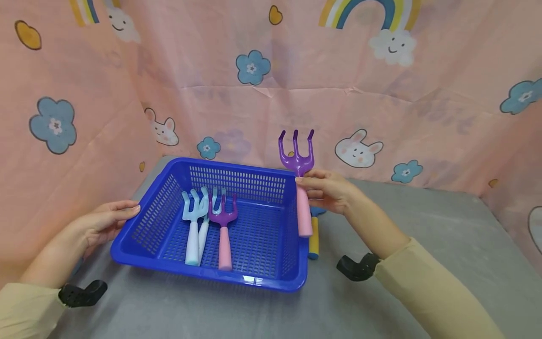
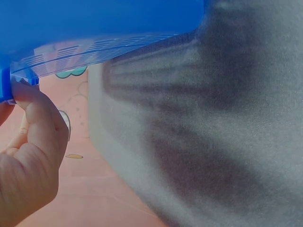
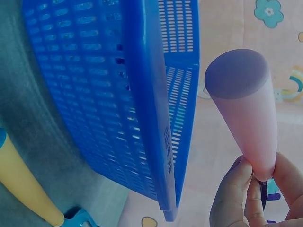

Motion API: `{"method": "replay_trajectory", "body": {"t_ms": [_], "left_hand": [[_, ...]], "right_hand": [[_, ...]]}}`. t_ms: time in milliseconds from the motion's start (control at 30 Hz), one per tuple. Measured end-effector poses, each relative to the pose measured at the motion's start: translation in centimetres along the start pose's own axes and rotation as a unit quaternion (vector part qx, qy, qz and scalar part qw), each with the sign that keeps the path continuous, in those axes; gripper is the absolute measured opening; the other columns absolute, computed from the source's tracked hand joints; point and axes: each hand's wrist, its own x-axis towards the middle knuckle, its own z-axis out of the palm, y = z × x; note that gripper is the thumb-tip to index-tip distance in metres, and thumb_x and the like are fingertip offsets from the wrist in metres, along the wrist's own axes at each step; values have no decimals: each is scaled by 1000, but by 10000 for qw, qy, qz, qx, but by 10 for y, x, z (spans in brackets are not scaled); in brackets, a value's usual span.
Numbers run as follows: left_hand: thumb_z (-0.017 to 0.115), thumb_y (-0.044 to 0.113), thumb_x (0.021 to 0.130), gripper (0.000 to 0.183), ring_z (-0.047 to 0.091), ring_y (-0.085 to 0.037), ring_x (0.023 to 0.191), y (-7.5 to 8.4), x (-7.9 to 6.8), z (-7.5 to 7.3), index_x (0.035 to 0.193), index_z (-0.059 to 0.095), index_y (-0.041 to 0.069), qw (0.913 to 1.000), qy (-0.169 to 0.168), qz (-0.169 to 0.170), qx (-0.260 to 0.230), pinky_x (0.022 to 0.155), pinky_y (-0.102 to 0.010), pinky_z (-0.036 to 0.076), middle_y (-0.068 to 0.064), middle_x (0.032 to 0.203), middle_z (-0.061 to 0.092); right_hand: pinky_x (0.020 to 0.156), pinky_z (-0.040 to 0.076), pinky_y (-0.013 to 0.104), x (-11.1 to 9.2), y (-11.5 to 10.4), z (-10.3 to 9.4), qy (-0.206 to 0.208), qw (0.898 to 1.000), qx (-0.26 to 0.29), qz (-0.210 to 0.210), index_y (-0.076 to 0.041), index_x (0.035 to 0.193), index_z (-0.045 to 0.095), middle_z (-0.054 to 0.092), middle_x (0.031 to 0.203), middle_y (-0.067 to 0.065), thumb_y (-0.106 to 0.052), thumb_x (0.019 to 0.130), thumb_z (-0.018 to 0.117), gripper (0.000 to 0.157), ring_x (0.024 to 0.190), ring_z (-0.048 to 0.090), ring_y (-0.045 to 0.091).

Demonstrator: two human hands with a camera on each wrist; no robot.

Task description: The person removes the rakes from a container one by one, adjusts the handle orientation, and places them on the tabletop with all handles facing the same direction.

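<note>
My right hand (image 1: 330, 190) pinches a toy hand rake (image 1: 304, 209) with purple prongs and a pink handle. It is held upright, prongs up, by the basket's right rim. In the right wrist view its pink handle end (image 3: 246, 109) faces the camera. With thumb and fingers my left hand (image 1: 106, 222) grips the left rim of a blue plastic basket (image 1: 277, 282). Inside lie a matching purple-and-pink rake (image 1: 225, 249) and two light blue rakes, one (image 1: 192, 240) partly covering the other (image 1: 203, 235).
A tool with a yellow handle (image 1: 314, 240) and blue head lies on the grey table cloth (image 1: 406, 221), just right of the basket; the basket and right hand hide part of it. A pink patterned curtain (image 1: 296, 108) hangs behind and at both sides.
</note>
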Motion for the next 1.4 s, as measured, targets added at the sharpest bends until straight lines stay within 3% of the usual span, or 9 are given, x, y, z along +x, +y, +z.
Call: {"method": "replay_trajectory", "body": {"t_ms": [200, 500, 667, 800, 1033, 1267, 1400], "left_hand": [[56, 18, 94, 16, 66, -12, 77, 0, 3, 1, 84, 66, 27, 10000, -56, 3, -25, 70, -30, 56, 4, 84, 68], [56, 18, 94, 17, 67, -13, 77, 1, 4, 2, 84, 66, 27, 10000, -48, -15, 5, 70, -30, 56, 4, 84, 68], [57, 20, 94, 16, 67, -13, 76, 0, 5, 3, 83, 67, 28, 10000, -3, -63, -2, 70, -29, 56, 4, 83, 68], [55, 18, 94, 17, 66, -13, 76, -2, 5, 2, 85, 66, 26, 9998, -151, -10, -116, 69, -30, 56, 3, 83, 68], [52, 17, 96, 18, 65, -14, 75, 0, 5, -3, 86, 66, 24, 9991, -310, 29, -279, 67, -30, 56, 1, 84, 68], [52, 16, 96, 19, 65, -14, 75, -4, 2, -8, 87, 68, 23, 9976, -493, 132, -470, 67, -29, 56, 1, 84, 68], [52, 17, 96, 19, 65, -14, 76, -8, 3, -10, 89, 68, 23, 9967, -486, 91, -648, 68, -30, 56, 0, 86, 68]], "right_hand": [[73, 56, 32, -2, 2, -6, -3, 10000, 22, 10, -12, 84, 59, 58, 94, 8, -14, 87, 66, 8, 80, 61, 20], [78, 55, 33, -5, 3, -15, 58, 9999, -119, 35, -8, 101, 53, 57, 104, 11, -18, 87, 67, 22, 87, 62, 21], [75, 55, 31, -6, 3, -21, 91, 10000, 12, 33, -10, 94, 56, 60, 95, 7, -17, 87, 67, 15, 84, 62, 20], [74, 55, 31, -7, 4, -26, 112, 9999, 29, 25, -13, 85, 60, 58, 94, 6, -17, 87, 67, 8, 83, 60, 19], [78, 54, 31, -11, 10, -38, 139, 9997, -196, -33, -11, 97, 56, 55, 100, 7, -21, 86, 68, 19, 88, 59, 19], [77, 55, 31, -14, 17, -49, 253, 9996, -95, 66, -15, 90, 59, 57, 97, 4, -23, 85, 69, 14, 87, 59, 18], [79, 54, 31, -13, 24, -55, 390, 9989, -175, 170, -14, 94, 58, 55, 99, 4, -25, 84, 70, 19, 90, 58, 18]]}}
